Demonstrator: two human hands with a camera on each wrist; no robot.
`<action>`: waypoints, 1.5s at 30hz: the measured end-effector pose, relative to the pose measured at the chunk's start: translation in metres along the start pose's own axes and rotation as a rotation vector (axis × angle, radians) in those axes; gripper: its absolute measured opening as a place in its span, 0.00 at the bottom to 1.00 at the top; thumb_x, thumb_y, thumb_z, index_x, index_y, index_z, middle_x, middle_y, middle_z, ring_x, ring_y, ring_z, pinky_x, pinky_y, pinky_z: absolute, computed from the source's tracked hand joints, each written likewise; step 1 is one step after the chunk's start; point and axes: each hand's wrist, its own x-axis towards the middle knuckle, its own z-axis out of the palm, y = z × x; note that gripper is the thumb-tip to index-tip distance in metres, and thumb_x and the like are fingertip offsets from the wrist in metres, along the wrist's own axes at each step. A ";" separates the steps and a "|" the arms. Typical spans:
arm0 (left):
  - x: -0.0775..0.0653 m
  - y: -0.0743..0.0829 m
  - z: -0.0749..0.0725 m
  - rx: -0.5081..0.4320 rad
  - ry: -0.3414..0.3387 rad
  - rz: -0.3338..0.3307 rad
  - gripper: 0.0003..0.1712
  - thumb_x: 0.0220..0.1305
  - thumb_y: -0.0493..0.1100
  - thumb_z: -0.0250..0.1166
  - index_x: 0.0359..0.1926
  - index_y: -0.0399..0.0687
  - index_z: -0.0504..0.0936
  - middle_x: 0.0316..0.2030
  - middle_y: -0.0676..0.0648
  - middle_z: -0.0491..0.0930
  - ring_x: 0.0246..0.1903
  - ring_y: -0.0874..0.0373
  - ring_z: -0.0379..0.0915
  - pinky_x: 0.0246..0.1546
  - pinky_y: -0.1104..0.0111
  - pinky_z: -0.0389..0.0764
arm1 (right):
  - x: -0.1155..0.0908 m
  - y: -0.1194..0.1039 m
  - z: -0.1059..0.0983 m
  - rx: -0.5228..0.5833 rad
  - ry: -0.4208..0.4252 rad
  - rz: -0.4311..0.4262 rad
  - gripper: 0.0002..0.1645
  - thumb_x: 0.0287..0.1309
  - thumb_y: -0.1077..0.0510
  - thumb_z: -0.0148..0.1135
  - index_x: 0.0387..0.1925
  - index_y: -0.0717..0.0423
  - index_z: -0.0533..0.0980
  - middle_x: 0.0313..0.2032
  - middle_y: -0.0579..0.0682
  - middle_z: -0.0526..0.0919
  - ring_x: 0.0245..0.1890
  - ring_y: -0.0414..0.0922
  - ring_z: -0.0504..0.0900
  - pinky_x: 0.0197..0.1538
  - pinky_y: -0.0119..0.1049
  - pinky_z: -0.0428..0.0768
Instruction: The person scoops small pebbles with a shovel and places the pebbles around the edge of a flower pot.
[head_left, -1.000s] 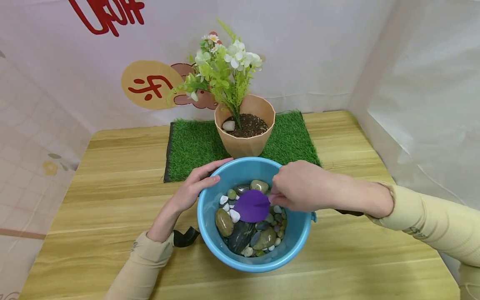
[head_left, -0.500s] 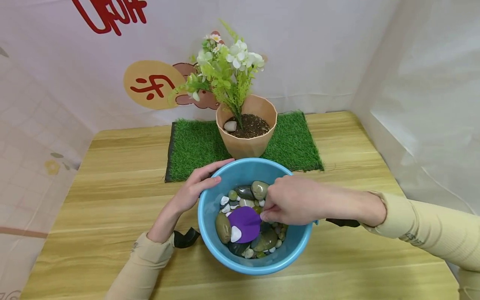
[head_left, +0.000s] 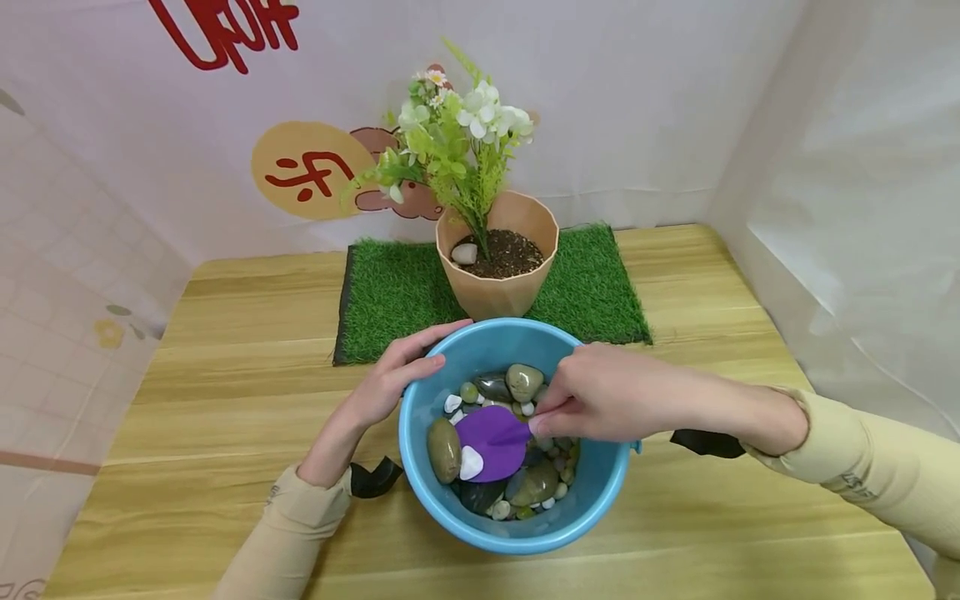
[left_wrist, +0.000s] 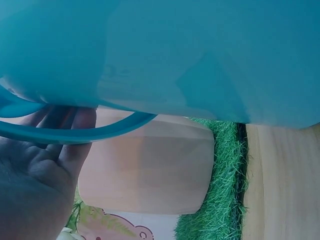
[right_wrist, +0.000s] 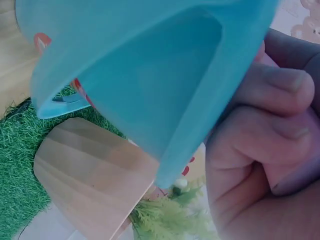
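The person is holding a blue bucket (head_left: 517, 543) steady at the near middle of the wooden table (head_left: 225, 417), with the left hand (head_left: 393, 375) gripping its far left rim, thumb lying over the edge and fingers running along the outside, while the right hand (head_left: 611, 392) is reaching over the right rim, its fingers curling tightly round the handle of a round purple scoop (head_left: 495, 442). That scoop is sitting low in the bucket, its flat blade lying among the stones, and a white pebble (head_left: 471, 463) is showing at its near left edge, apparently resting on the blade, though I can't tell how firmly. A large olive-brown stone (head_left: 444, 451) is lying just to the left of the blade, and a grey-green stone (head_left: 524, 382) is glistening on the far side. As far as I'm judging, the work is sitting at an early or middle stage: the scoop seems to be catching one pebble, but nothing is being lifted clear of the rim yet, and plenty of stones are remaining below. Beyond the bucket, an angular peach planter (head_left: 498, 293) is standing on a green turf mat (head_left: 397, 283), with just one pale stone (head_left: 464, 253) visibly lying on its soil (head_left: 517, 254), left of the flowering plant's (head_left: 450, 162) stem
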 end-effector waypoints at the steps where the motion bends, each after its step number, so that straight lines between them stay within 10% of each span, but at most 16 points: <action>1: 0.000 0.000 0.000 0.001 0.000 0.001 0.33 0.77 0.39 0.49 0.78 0.34 0.64 0.75 0.30 0.68 0.68 0.42 0.76 0.60 0.68 0.84 | -0.001 0.001 -0.001 0.008 0.003 0.003 0.18 0.73 0.42 0.63 0.25 0.33 0.86 0.12 0.28 0.65 0.15 0.25 0.64 0.22 0.25 0.62; 9: 0.000 0.001 -0.001 -0.008 -0.003 0.003 0.33 0.77 0.40 0.49 0.79 0.35 0.64 0.75 0.30 0.69 0.66 0.52 0.79 0.58 0.68 0.85 | -0.008 0.006 -0.002 0.064 0.034 0.008 0.10 0.71 0.43 0.65 0.35 0.30 0.91 0.12 0.28 0.59 0.14 0.25 0.59 0.21 0.24 0.57; 15: -0.001 0.001 0.001 -0.013 -0.001 0.003 0.33 0.77 0.40 0.49 0.79 0.35 0.64 0.75 0.30 0.68 0.63 0.66 0.80 0.58 0.67 0.85 | -0.014 0.009 -0.004 0.135 0.042 -0.004 0.10 0.71 0.42 0.66 0.42 0.33 0.91 0.17 0.26 0.78 0.15 0.24 0.64 0.21 0.23 0.62; 21: 0.000 0.001 0.003 -0.003 0.005 0.023 0.32 0.77 0.39 0.49 0.78 0.34 0.64 0.75 0.30 0.68 0.62 0.74 0.77 0.61 0.71 0.83 | -0.025 0.015 -0.008 0.187 0.076 -0.035 0.11 0.72 0.41 0.64 0.39 0.33 0.90 0.17 0.25 0.70 0.18 0.25 0.60 0.23 0.23 0.61; 32: -0.002 0.000 0.002 0.015 0.014 0.015 0.32 0.77 0.39 0.49 0.78 0.34 0.65 0.74 0.29 0.69 0.63 0.76 0.76 0.61 0.72 0.82 | -0.047 0.036 -0.029 0.237 0.131 0.063 0.15 0.70 0.42 0.65 0.50 0.39 0.90 0.48 0.41 0.93 0.25 0.27 0.77 0.23 0.27 0.67; 37: -0.003 0.000 0.002 -0.027 -0.003 -0.009 0.32 0.78 0.40 0.49 0.79 0.34 0.63 0.74 0.28 0.69 0.60 0.69 0.81 0.56 0.64 0.88 | -0.055 0.046 -0.040 0.231 0.165 0.095 0.13 0.70 0.48 0.67 0.51 0.39 0.90 0.23 0.34 0.82 0.17 0.30 0.51 0.18 0.30 0.57; 41: -0.003 0.000 0.002 -0.048 -0.008 -0.011 0.33 0.78 0.40 0.49 0.79 0.33 0.62 0.74 0.27 0.68 0.60 0.62 0.83 0.54 0.62 0.89 | -0.056 0.054 -0.051 0.204 0.208 0.167 0.09 0.70 0.48 0.67 0.46 0.35 0.90 0.17 0.36 0.61 0.16 0.31 0.53 0.18 0.30 0.57; 45: -0.003 0.000 0.002 -0.057 -0.006 0.001 0.33 0.78 0.40 0.49 0.79 0.32 0.62 0.73 0.26 0.68 0.59 0.63 0.84 0.53 0.62 0.89 | -0.053 0.063 -0.063 0.138 0.250 0.232 0.08 0.71 0.46 0.66 0.35 0.33 0.88 0.17 0.38 0.66 0.16 0.32 0.56 0.19 0.30 0.58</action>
